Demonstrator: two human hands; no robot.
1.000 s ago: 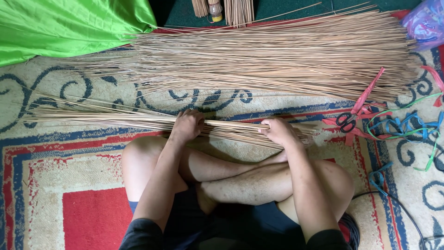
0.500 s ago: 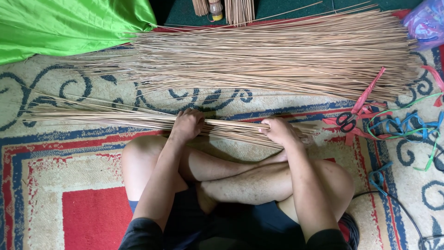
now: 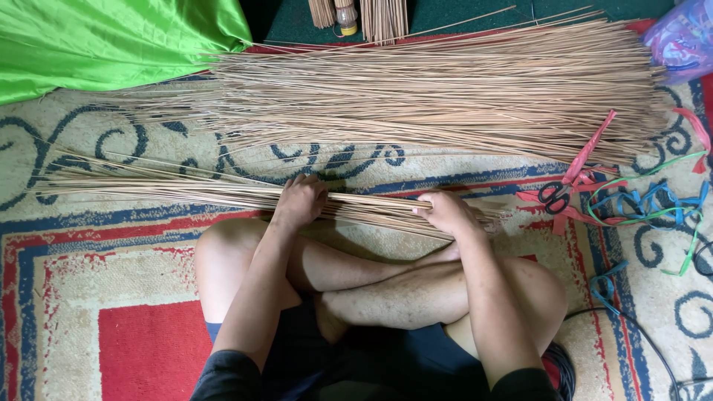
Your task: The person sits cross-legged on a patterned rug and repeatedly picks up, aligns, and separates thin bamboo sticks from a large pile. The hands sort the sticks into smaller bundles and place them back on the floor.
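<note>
Seated cross-legged on a patterned rug (image 3: pixel 111 297), knees just behind a thin bundle of sticks (image 3: pixel 223 191) lying crosswise in front. Left hand (image 3: pixel 299 202) closed over the bundle near its middle, fingers curled down around the sticks; right hand (image 3: pixel 445 212) clamped on the same bundle closer to its thick end, thumb side up, fingers wrapped under — both grips fully shut on the sticks, nothing else held. Bundle resting on the rug, fanned and loose toward the far left tips, tighter between the two hands.

Judging by the layout, only a small share gathered so far: the large pile of sticks (image 3: pixel 445 89) spread beyond, well apart from the held bundle, looks mostly untouched. No tie visible around the held bundle, so binding seems yet to be done. Scissors (image 3: pixel 555 196) on the rug to the right, near pink strips (image 3: pixel 587 152) and a tangle of blue and green strips (image 3: pixel 646 204) — apparently tying material, unused at this point. Finished-looking bundles (image 3: pixel 382 15) at the top edge, partly cut off, beside a small bottle (image 3: pixel 346 15). Green cloth (image 3: pixel 111 37) at upper left; a bluish plastic bag (image 3: pixel 687 37) at upper right.
</note>
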